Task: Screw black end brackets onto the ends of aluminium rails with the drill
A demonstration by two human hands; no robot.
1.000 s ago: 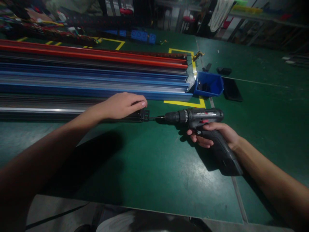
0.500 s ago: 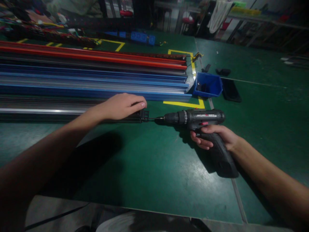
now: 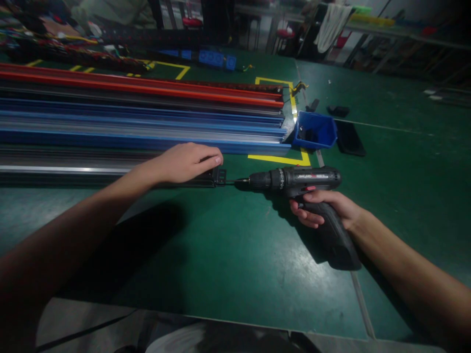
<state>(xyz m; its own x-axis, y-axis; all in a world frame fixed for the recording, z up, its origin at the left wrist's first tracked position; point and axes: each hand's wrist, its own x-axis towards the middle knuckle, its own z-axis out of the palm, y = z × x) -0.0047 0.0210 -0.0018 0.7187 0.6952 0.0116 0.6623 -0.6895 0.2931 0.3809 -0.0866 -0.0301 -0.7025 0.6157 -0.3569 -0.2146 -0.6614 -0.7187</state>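
Observation:
My right hand [image 3: 320, 206] is wrapped round the grip of a black cordless drill [image 3: 301, 177], which points left. Its thin bit meets a small black end bracket [image 3: 221, 177] at the right end of a long black metal profile [image 3: 88, 169]; the exact contact is too small to make out. Over that same end lies my left hand [image 3: 191, 162], fingers curled down over the far side and thumb along the top, holding the profile. Most of its fingertips are hidden behind the profile.
Behind the black profile lie blue profiles [image 3: 147, 128] and red profiles [image 3: 147, 83]. A blue bin [image 3: 316, 130] with dark parts stands by their right ends, a flat black object [image 3: 350, 138] beside it. Bundled wires [image 3: 73, 56] and a person's sleeve [image 3: 114, 14] are at the far left.
Both hands, the drill and the black profile hold almost the same position. The whole view has shifted very slightly.

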